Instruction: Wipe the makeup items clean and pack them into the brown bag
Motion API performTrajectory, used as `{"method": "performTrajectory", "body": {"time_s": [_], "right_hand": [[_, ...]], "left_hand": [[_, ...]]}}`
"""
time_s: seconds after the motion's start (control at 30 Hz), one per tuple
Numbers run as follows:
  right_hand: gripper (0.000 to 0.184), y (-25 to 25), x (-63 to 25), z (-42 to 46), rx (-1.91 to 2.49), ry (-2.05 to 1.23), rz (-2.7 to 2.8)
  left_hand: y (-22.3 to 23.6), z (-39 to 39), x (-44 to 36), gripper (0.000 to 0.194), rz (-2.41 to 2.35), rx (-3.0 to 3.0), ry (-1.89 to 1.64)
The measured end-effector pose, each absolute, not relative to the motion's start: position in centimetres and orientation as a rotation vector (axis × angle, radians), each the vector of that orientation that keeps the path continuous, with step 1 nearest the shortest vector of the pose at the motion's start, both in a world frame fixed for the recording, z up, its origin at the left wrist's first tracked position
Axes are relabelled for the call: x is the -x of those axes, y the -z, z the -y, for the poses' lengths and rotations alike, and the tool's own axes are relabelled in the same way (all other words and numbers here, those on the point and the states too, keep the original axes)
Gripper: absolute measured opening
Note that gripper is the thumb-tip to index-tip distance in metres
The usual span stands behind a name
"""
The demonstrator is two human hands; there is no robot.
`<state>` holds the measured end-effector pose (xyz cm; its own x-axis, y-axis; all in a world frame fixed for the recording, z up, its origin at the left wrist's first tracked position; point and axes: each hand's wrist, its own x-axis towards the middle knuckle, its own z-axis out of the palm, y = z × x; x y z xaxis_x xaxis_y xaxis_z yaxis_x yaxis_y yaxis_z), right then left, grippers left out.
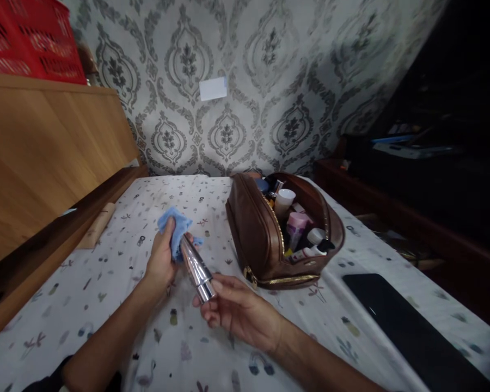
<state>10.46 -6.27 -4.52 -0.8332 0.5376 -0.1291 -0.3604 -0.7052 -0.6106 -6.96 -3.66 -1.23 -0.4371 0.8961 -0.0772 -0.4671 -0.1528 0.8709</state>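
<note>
A shiny silver cosmetic tube point(196, 269) slants between my hands above the patterned sheet. My left hand point(162, 256) grips a light blue cloth point(175, 228), which is pressed against the tube's upper end. The fingers of my right hand point(240, 310) are closed round the tube's lower end with its silver cap. Just to the right stands a brown leather toiletry bag point(251, 234), unzipped. Inside it are a white-capped container point(285, 201), a pink-capped bottle point(297, 223) and several other bottles.
A black flat slab point(408, 332), perhaps a phone or tablet, lies at the right on the printed sheet point(106, 294). Along the left runs a wooden board point(53, 147) with a red basket point(32, 43) on top. Patterned wallpaper point(245, 65) closes off the back. A brown paper packet point(96, 226) lies at the left edge.
</note>
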Motion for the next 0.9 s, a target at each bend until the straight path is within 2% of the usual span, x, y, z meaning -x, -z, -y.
{"method": "performTrajectory", "body": {"time_s": [0.1,0.23,0.47,0.6,0.73,0.9], "right_hand": [[0.051,4.4,-10.3,6.2,0.422,-2.464,0.819],[0.063,4.6,-10.2,6.2,0.514,-2.341,0.903],[0.060,4.7,-10.4,6.0,0.468,-2.289,0.881],[0.061,4.8,-10.4,5.8,0.446,-2.267,0.802],[0.061,4.8,-10.5,5.5,0.448,-2.221,0.699],[0.062,5.0,-10.5,5.2,0.437,-2.203,0.681]], "left_hand": [[1.4,3.4,7.2,0.053,-1.270,-0.698,-1.893],[1.4,3.2,7.2,0.047,-1.409,-0.699,-1.951],[1.3,3.1,6.6,0.039,-1.321,-0.548,-1.970],[1.8,3.8,5.4,0.029,-1.173,-0.518,-1.749],[2.1,5.2,3.9,0.035,-1.118,-0.629,-1.452],[2.3,5.8,3.4,0.038,-1.100,-0.778,-1.362]]}}
